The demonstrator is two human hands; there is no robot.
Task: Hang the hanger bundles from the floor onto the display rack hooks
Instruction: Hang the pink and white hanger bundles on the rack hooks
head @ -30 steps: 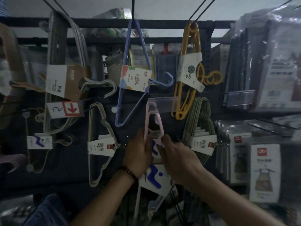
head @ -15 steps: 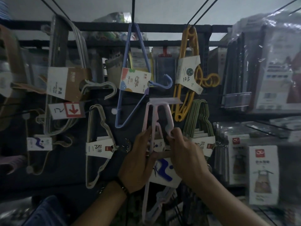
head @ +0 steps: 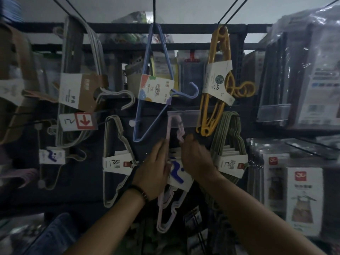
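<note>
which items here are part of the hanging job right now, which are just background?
In play:
- pink hanger bundle
- left hand, right hand, both on that bundle
- clear price-tag hook it hangs at

Background:
- blue hanger bundle
- yellow hanger bundle
- green hanger bundle
- packaged aprons

held bundle (head: 168, 184) between two hung bundles (head: 117, 162) (head: 230, 159)

I note a pale pink hanger bundle (head: 166, 208), its white label (head: 179, 173) blotched blue. Left of that bundle: cream hangers (head: 112, 159), a red arrow tag (head: 84, 120). Above it: blue hangers (head: 147, 100). Upper right: yellow hangers (head: 219, 85); beside: olive-green hangers (head: 230, 133).
</note>
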